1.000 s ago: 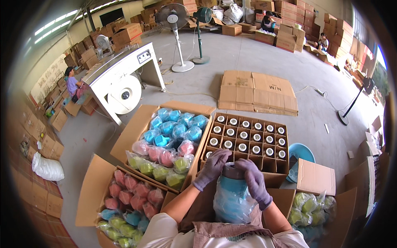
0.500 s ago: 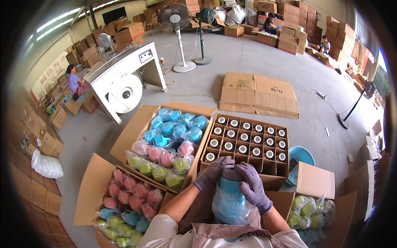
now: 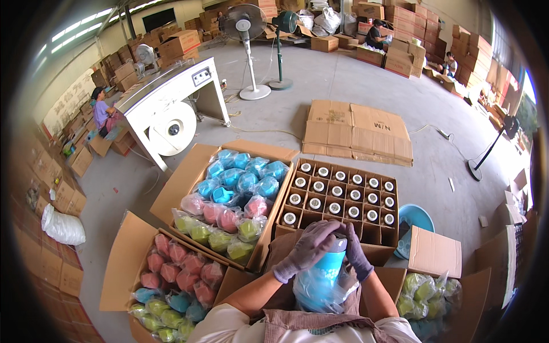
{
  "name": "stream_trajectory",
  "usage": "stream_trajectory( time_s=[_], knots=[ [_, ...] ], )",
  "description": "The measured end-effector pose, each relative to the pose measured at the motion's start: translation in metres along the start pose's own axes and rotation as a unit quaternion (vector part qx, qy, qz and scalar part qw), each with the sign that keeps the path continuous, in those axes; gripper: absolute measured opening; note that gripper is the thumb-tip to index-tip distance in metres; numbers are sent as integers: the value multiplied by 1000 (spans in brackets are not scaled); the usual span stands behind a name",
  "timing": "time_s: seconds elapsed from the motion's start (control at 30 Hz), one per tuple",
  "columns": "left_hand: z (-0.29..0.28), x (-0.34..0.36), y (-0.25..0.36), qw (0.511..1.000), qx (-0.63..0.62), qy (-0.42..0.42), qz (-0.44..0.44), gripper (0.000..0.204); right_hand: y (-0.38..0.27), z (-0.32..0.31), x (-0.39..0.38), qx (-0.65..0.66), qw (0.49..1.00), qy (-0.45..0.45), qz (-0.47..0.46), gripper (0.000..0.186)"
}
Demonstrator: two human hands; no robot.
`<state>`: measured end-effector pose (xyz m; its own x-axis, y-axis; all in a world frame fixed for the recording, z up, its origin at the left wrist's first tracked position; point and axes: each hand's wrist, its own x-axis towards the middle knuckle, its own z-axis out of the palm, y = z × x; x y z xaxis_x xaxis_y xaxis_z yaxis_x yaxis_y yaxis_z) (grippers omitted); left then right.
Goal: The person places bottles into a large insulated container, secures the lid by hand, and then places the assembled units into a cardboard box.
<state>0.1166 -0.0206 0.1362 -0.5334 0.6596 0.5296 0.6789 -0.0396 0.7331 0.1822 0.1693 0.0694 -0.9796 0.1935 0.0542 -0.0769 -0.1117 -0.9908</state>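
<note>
Left hand (image 3: 311,247) and right hand (image 3: 358,255), gloved, clasp 1 blue bottle (image 3: 321,280) near its top. Clear bag (image 3: 304,294) around lower part. Bottle's between apron (image 3: 286,321) and divided box (image 3: 382,252).

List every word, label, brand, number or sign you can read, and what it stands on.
Flattened cardboard: bold dark characters, legible but not copied here; its smaller print is unreadable.
Stacked cartons, back right: print too small to read.
Large carton, back left: print too small to read.
Tall blue container: pale pattern, no readable text.
</note>
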Motion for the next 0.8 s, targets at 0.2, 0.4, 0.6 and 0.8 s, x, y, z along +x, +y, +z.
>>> stream_trajectory(
  time_s=[0.2,0.4,0.6,0.8],
  knots=[
    [-30,-18,-98,995,32,-76,-52,42,-114,65,-36,-349,892,-132,-255,69],
    [-9,-8,-17,976,-153,-12,-158,67,-11,9,-2,31,999,-4,27,50],
    [-6,3,-129,989,18,-89,-113,31,-121,88,-39,-409,835,-220,-293,87],
    [-16,0,-38,960,-218,5,-178,57,-40,0,-2,-50,999,-9,-15,59]
  ],
)
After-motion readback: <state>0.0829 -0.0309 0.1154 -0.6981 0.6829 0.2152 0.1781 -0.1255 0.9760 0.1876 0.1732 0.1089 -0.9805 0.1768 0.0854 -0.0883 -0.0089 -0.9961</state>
